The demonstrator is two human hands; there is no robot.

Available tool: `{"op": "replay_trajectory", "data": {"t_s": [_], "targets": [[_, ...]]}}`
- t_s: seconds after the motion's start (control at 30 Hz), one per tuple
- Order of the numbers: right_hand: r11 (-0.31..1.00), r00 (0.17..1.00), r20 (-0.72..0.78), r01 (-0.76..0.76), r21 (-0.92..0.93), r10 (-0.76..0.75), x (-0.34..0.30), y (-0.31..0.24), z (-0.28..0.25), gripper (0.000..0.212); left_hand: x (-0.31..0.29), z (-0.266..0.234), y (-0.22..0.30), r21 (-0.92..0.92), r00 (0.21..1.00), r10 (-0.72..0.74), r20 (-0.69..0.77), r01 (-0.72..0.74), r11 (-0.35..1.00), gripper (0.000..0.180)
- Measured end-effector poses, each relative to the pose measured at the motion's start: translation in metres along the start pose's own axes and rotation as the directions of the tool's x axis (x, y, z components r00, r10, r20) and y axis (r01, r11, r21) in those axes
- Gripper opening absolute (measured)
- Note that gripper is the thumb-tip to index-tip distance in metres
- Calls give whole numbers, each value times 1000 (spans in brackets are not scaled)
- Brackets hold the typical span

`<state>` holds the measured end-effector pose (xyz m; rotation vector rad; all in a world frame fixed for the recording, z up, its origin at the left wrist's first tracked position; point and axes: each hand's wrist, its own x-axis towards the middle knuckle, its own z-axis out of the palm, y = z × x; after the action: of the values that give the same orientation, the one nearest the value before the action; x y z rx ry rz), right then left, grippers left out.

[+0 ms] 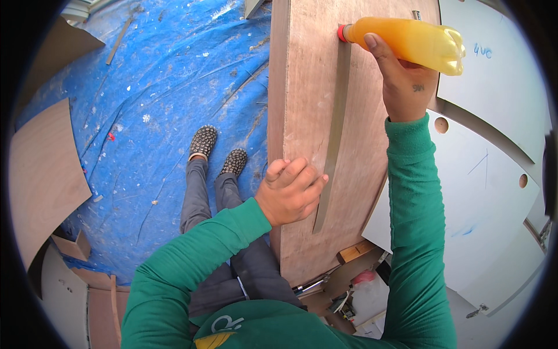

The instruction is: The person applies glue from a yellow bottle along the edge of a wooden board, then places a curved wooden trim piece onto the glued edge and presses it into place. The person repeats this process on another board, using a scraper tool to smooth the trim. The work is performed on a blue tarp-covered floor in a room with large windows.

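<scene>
My right hand is wrapped round a clear plastic bottle of yellow-orange liquid, tilted on its side. Its red cap points left and meets the far end of a long, thin olive-brown strip. The strip runs lengthwise over a pinkish-brown plywood panel. Over the panel's near half, my left hand is closed with curled fingers, beside the strip's left edge. Whatever those fingers may hold is hidden.
Blue sheeting covers the floor at left, where my feet stand. White boards with round holes lie at right. A curved plywood sheet stands at far left. Tools and a wooden block lie near the panel's near end.
</scene>
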<state>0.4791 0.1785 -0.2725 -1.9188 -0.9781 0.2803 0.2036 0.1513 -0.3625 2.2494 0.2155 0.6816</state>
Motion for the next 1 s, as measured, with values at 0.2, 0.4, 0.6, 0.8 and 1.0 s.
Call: {"op": "replay_trajectory", "data": {"t_s": [0.2,0.4,0.6,0.8,1.0], "targets": [[999,999,-31,-17,-34,16,20,5,-2,31,-1,1,0,-7,1000,3,-1,-3,1000,37],[998,997,-48,-61,11,61,0,1,-7,30,-1,1,-1,-8,1000,-3,-1,3,1000,37],[996,995,-63,-80,33,82,14,3,-6,30,0,-1,0,-10,1000,-3,15,4,1000,36],[994,995,-3,-102,-33,101,19,-1,-9,32,0,-1,0,1,1000,-9,18,9,1000,36],[974,974,56,-222,49,219,-27,-29,-11,27,0,1,0,-3,1000,-11,3,11,1000,36]]}}
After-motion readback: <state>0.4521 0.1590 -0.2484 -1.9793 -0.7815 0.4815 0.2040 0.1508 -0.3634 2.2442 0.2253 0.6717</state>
